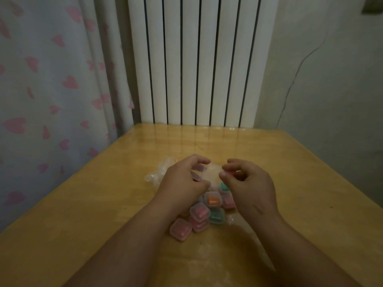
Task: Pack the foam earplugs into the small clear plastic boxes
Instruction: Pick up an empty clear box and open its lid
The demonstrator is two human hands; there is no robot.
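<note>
Forearms came in low from the near edge of the table [93,214], meeting just beyond the pile of boxes [207,212]. Left hand [184,179] was curled round a clear box [198,172] just behind the pile, thumb and fingers cupping it, probably to keep it open and steady for loading. Right hand [248,183], also just behind the pile, pinched a small pink bit between thumb and fingertips, likely an earplug [229,172], aimed at that box. Too blurred to tell whether it was already inside.

Pile sat under both wrists. Closed boxes held colored plugs:
- pink box [180,229] on the near-left side of the pile
- orange box [213,199] on top
- green box [217,216] on the near-right side

Crumpled plastic bag [159,172] lay behind-left of the pile; I couldn't read its contents. Packed boxes stayed close by, probably so my reach was short.
</note>
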